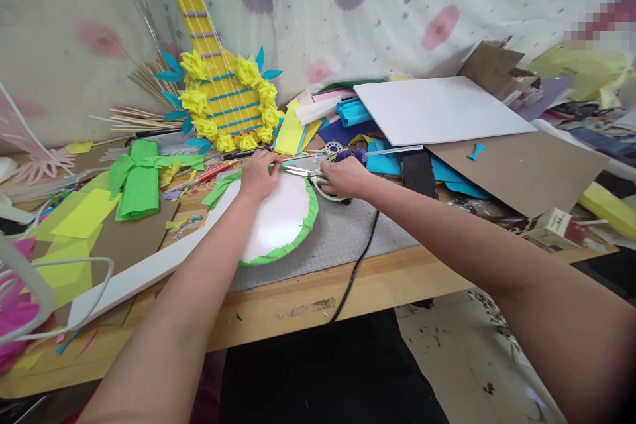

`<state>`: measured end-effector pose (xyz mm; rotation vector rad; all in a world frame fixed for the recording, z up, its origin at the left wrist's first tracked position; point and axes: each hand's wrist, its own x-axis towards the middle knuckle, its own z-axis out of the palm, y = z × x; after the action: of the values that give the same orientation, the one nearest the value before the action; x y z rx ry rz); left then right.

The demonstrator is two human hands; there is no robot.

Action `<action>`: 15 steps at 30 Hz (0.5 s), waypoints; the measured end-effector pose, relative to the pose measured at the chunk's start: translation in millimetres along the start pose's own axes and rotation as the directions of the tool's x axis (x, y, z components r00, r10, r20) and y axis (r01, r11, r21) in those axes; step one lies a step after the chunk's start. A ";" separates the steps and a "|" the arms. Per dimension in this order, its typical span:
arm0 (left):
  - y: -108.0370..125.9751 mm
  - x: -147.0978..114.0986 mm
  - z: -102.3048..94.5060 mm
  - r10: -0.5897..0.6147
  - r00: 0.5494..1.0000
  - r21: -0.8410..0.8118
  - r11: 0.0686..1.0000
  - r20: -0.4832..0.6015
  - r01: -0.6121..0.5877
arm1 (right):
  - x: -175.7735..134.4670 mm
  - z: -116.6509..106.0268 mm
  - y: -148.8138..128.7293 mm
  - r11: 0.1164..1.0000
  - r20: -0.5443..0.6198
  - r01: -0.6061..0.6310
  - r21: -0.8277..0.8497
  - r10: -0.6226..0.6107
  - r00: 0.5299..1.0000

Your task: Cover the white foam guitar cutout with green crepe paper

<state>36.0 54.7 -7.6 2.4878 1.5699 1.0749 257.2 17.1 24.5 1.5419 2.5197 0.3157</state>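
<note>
A white board cutout [275, 215] with a round body and a long straight neck lies on the grey cutting mat [342, 238]. Green crepe paper [312, 215] wraps the round edge, and a loose end sticks out at the upper left. My left hand [259, 175] rests at the far rim, its fingers pinched on the green paper there. In my right hand [344, 179] are scissors [318, 180] with white handles. Their blades point left toward my left fingertips, over the rim. Whether the blades touch the paper, I cannot tell.
Behind stands a yellow paper guitar [231, 96] with yellow flowers. Left are a green crepe roll [139, 179] and yellow sheets [87, 212]. A white foam board [437, 109] and brown cardboard [521, 169] lie right. A black cable [365, 255] hangs over the table edge.
</note>
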 end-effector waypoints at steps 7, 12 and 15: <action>-2.7 0.9 -1.3 -0.004 1.000 0.010 1.000 -0.004 0.004 | 8.9 -7.7 3.9 0.999 -0.008 0.036 -0.035 -0.037 0.999; -2.5 0.8 -1.5 -0.007 1.000 -0.009 1.000 -0.016 0.007 | 18.7 -22.0 1.9 0.996 -0.014 0.038 -0.078 -0.040 0.999; -2.7 0.6 -1.7 -0.023 1.000 -0.026 0.999 -0.019 0.022 | 23.8 -24.0 6.1 0.994 -0.002 0.069 -0.081 -0.070 0.998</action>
<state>33.1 56.0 -6.9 2.4444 1.5745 1.1120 245.6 38.9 48.4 1.4223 2.5243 0.4058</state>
